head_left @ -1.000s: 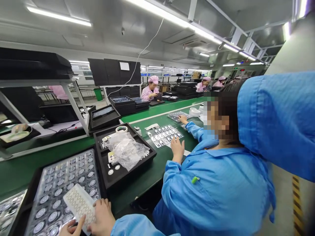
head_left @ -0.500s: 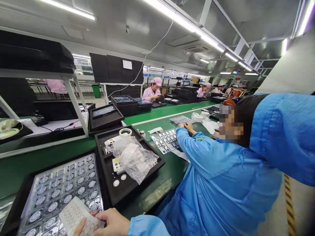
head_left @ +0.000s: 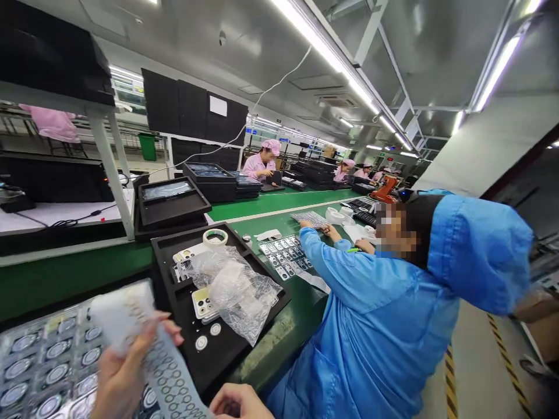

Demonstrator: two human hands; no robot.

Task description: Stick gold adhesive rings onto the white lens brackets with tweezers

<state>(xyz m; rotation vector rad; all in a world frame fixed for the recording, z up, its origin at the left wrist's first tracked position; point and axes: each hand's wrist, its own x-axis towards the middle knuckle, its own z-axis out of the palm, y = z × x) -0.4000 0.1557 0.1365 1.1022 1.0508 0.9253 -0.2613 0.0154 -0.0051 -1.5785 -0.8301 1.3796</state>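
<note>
My left hand point(head_left: 124, 364) grips a long translucent sheet of ring stickers point(head_left: 172, 372), with rows of small ring outlines on it. The sheet's upper part stands folded and pale above the fingers, slightly blurred. At the bottom edge, my right hand point(head_left: 240, 401) has its fingers curled at the sheet's lower end; its fingertips are partly cut off by the frame. Beneath the left hand lies a clear plastic tray point(head_left: 32, 372) with rows of round white-ringed parts, partly covered by the hand and sheet.
To the right, a black tray point(head_left: 174, 317) bears a tape roll point(head_left: 215, 237), crumpled plastic bag point(head_left: 238, 285), phone-back panels and two white discs point(head_left: 201, 343). A co-worker in blue point(head_left: 371, 314) sits close on my right, handling a sheet of parts. Shelving point(head_left: 109, 174) stands left.
My view has turned right. The sticker sheet has been raised and stretched out longer, with my left hand now higher and my right hand lower and further right.
</note>
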